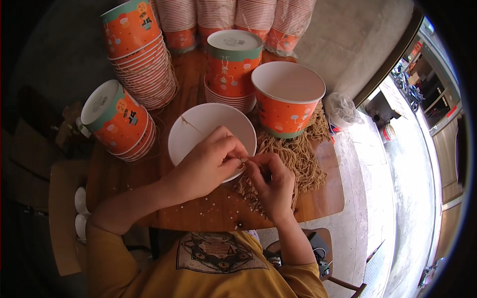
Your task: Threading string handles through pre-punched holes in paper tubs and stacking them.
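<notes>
The person in the yellow shirt leans over a small wooden bench, both hands meeting at the near rim of a white paper bucket that lies with its open mouth up toward the camera. The left hand covers the bucket's edge at about five o'clock, its fingers pinched together on a thin tan string; the right hand sits just beside it, touching, fingers likewise closed on the same string. A second short piece of string shows inside the bucket near eleven o'clock. Under and beyond the right hand, toward three o'clock, a heap of tan strings spreads almost to the bench's right edge. An upright orange bucket stands at one o'clock from the hands, touching the heap, with an upturned stack of buckets beside it at twelve. Two tilted stacks crowd ten and eleven o'clock, and wrapped sleeves of buckets line the far edge. Bare wood is left only along the near edge, speckled with small pale bits.
</notes>
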### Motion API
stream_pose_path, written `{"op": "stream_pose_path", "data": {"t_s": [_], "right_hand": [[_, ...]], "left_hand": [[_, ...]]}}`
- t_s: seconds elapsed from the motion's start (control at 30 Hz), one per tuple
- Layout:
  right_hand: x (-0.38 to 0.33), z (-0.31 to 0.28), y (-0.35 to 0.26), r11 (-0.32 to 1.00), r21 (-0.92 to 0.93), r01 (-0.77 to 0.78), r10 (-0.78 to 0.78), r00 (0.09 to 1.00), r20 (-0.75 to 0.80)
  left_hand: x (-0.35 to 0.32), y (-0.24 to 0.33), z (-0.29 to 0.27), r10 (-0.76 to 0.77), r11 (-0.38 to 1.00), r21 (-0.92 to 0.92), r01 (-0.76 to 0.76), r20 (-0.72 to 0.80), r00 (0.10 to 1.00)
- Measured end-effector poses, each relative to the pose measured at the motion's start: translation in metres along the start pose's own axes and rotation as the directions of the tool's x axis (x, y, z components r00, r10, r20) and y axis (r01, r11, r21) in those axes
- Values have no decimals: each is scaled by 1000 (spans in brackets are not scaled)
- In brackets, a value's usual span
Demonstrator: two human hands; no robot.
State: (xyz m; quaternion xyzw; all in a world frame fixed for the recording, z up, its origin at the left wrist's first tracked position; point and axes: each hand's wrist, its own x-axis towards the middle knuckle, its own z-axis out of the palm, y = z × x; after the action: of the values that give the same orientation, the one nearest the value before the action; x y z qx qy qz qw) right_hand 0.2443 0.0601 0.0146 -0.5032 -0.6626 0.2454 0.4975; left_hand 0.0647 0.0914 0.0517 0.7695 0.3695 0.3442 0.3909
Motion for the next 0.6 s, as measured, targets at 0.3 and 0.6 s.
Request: {"op": "stream_pose_path", "data": {"t_s": [0.3, 0.6], "right_hand": [[-3, 2, 0, 992, -53, 115, -117, 993, -31], [-4, 4, -1, 975, -111, 193, -198, 980, -34]], "left_hand": [[-3, 2, 6, 108, 962, 258, -84, -79, 991], [-3, 11, 0, -5, 976, 218, 25, -96, 995]]}}
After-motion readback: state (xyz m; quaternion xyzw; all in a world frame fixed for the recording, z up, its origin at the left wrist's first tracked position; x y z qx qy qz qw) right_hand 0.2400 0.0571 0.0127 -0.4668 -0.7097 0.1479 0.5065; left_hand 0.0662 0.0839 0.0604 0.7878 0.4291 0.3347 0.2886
